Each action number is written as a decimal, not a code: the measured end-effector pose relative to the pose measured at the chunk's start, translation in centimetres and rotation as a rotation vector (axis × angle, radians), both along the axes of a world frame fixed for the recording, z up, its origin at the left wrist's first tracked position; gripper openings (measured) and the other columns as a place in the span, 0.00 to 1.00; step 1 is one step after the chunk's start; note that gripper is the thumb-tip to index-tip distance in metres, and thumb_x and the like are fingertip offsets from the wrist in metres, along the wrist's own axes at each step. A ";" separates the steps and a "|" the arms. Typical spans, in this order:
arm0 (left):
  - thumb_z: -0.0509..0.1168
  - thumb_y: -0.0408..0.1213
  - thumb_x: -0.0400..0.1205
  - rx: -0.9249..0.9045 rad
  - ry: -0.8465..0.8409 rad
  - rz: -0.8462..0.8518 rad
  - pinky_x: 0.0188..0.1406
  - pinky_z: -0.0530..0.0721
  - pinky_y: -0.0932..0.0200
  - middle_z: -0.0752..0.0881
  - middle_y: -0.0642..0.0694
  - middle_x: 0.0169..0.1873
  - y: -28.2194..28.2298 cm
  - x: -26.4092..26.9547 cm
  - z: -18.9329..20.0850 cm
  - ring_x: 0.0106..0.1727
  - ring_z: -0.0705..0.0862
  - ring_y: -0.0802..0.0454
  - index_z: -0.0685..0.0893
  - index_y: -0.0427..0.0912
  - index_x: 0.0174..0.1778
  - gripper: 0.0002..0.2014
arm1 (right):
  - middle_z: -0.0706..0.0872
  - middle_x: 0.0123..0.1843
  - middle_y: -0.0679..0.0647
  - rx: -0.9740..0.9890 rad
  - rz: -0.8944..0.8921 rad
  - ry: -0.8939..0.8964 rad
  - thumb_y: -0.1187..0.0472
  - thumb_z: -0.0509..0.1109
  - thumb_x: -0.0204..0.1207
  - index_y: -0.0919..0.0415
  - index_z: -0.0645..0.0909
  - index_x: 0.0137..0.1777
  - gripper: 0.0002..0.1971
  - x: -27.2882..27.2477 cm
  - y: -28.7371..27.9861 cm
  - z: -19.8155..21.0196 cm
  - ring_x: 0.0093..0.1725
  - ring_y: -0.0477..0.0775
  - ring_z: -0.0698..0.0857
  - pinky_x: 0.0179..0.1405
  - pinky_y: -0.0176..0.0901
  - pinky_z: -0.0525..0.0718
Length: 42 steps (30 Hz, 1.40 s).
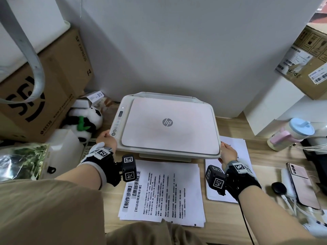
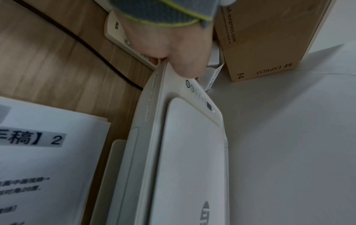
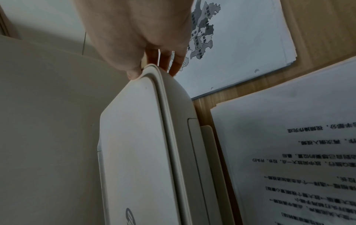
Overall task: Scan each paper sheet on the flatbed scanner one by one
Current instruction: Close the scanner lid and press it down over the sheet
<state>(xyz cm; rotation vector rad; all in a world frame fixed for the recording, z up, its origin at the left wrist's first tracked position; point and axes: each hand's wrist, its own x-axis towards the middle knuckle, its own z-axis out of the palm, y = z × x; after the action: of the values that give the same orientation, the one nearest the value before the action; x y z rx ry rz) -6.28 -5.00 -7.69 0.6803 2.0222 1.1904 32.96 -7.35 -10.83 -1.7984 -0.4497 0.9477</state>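
Observation:
A pale HP flatbed scanner (image 1: 168, 122) stands at the back of the wooden desk with its lid down. My left hand (image 1: 107, 138) grips its front left corner beside the button strip, thumb on top and fingers underneath (image 2: 173, 45). My right hand (image 1: 228, 152) grips the front right corner, thumb on the lid's edge and fingers below the rim (image 3: 138, 30). A stack of printed sheets (image 1: 162, 191) lies in front of the scanner, its top page marked 2. A second stack (image 1: 237, 144), topped by a map print (image 3: 240, 45), lies under my right hand.
A large SF Express carton (image 1: 44, 89) and a panda plush (image 1: 85, 121) crowd the left side. A foil bag (image 1: 21, 161) lies at front left. A lidded cup (image 1: 292, 133), a phone (image 1: 302, 186), cables and a black puck (image 1: 278, 188) fill the right.

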 end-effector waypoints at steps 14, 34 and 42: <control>0.52 0.15 0.81 -0.061 -0.022 -0.369 0.29 0.77 0.72 0.88 0.43 0.28 5.0 -1.8 1.4 0.22 0.82 0.68 0.83 0.28 0.47 0.14 | 0.85 0.56 0.57 -0.072 0.101 -0.185 0.74 0.53 0.74 0.59 0.86 0.57 0.23 -0.3 1.1 3.1 0.52 0.57 0.80 0.53 0.44 0.79; 0.58 0.31 0.79 0.204 -0.407 -0.219 0.20 0.70 0.65 0.81 0.50 0.18 11.0 0.4 9.1 0.15 0.78 0.61 0.81 0.43 0.34 0.10 | 0.85 0.39 0.53 0.180 -0.021 0.126 0.66 0.59 0.81 0.63 0.83 0.51 0.10 -0.7 3.9 5.7 0.36 0.48 0.81 0.36 0.35 0.76; 0.53 0.25 0.79 0.333 -0.222 -0.272 0.14 0.61 0.71 0.80 0.51 0.28 15.7 4.0 14.4 0.27 0.72 0.58 0.85 0.37 0.60 0.20 | 0.85 0.48 0.59 -0.045 0.254 -0.276 0.71 0.66 0.75 0.64 0.85 0.58 0.14 -3.3 7.6 4.7 0.44 0.53 0.80 0.48 0.38 0.75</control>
<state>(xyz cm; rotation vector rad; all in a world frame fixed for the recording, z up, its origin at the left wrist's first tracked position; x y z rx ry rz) -2.28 10.66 6.69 0.9072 1.5100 1.3818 29.65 0.23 -6.11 -1.9539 -0.8524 0.8872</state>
